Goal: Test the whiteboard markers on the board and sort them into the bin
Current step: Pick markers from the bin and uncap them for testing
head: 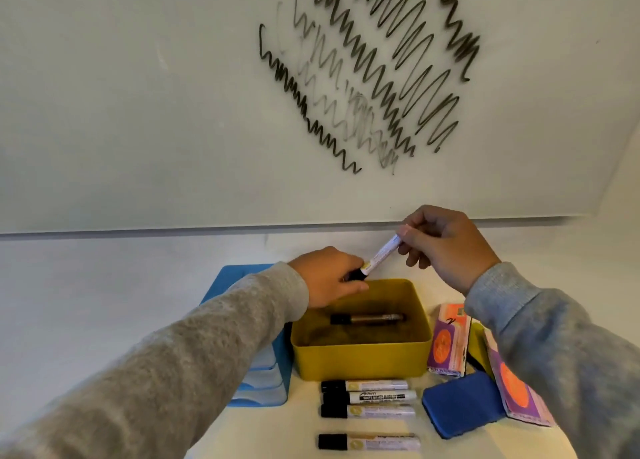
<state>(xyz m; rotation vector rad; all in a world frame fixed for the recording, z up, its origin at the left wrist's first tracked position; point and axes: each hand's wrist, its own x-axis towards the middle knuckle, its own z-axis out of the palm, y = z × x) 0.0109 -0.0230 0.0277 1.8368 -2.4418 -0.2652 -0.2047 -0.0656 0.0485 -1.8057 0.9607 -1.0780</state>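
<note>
Two hands hold one whiteboard marker [380, 255] just above the back rim of the yellow bin [360, 361].

The right hand [446, 251] pinches the marker's white barrel end between curled fingers [403, 232] and thumb; the left hand [329, 277] has its fingers curled round the black cap end. One marker [367, 318] lies inside the bin. Four capped markers [367, 405] lie in a row on the counter [301, 434] in front of the bin. A blue tray [242, 275] touches the bin's left side; a blue eraser [460, 406] and patterned packets [448, 341] sit to its right. Behind and above the bin, the whiteboard [138, 112] carries black scribbles [374, 67], with bare board left of them.
</note>
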